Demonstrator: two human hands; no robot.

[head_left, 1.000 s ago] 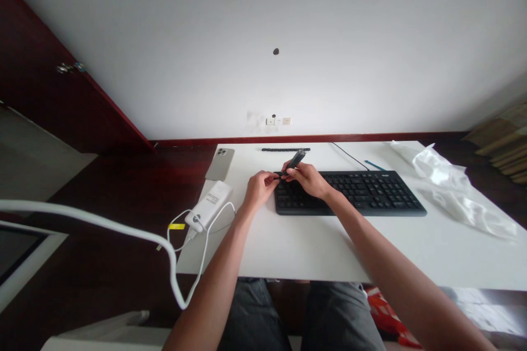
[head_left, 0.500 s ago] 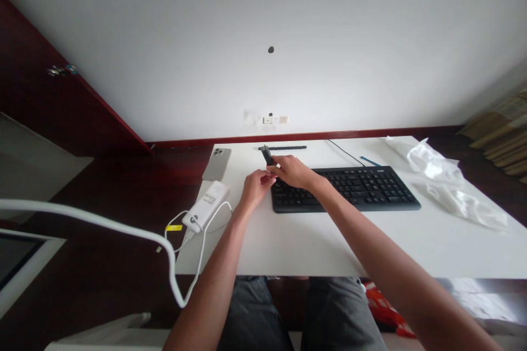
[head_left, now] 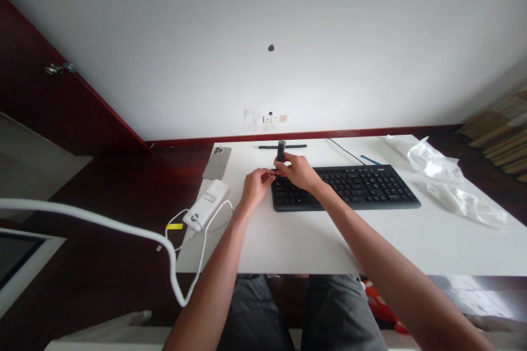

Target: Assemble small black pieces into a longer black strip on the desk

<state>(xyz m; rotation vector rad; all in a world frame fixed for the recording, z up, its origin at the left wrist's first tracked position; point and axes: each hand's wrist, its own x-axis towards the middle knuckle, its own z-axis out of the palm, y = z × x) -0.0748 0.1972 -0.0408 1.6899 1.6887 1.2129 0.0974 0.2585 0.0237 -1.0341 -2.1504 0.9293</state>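
Both hands meet above the left end of a black keyboard [head_left: 354, 186] on a white desk [head_left: 313, 236]. My right hand [head_left: 298, 171] grips a small dark tool [head_left: 281, 150] whose end sticks up above the fingers. My left hand [head_left: 256, 185] is closed in a pinch against the tool's lower end, on something too small to name. A row of black keycaps [head_left: 292, 146] lies behind the hands near the desk's far edge.
A phone [head_left: 216, 163] lies face down at the desk's left corner. A white power bank [head_left: 206, 205] with white cables sits in front of it. Crumpled clear plastic [head_left: 444, 175] lies at the right. A thin blue item [head_left: 369, 160] rests behind the keyboard.
The dark tool in my right hand has swung from leaning right, through leaning left, to nearly upright. Both hands have stayed together at the keyboard's left end.
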